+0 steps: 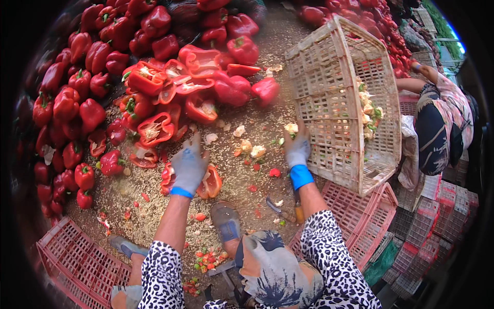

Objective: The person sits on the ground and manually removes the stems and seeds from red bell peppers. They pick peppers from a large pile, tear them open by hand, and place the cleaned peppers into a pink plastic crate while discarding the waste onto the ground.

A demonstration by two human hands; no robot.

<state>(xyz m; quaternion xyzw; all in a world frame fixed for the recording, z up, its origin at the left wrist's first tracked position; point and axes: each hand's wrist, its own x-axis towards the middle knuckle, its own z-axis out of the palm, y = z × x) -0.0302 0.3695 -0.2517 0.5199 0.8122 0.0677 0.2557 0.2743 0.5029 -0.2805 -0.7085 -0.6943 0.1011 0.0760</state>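
Note:
My left hand point(189, 166), in a grey glove with a blue cuff, is spread over the seed-strewn ground, beside halved red bell peppers point(155, 129). Part of a cut pepper point(209, 182) shows on the right of its wrist. My right hand point(297, 146), gloved the same way, is at the side of a tilted, dirty white plastic crate point(328, 89); whether it grips the crate or a pepper core point(291, 128) at its fingertips cannot be told. Pepper cores point(366, 108) lie inside the crate. More cores point(257, 151) are scattered between my hands.
Whole red bell peppers point(90, 112) are heaped at left and top. A curved knife point(279, 210) lies near my right wrist. Pink crates point(87, 262) stand at lower left and under the white crate. Another person point(444, 112) bends at the right, near stacked crates point(417, 247).

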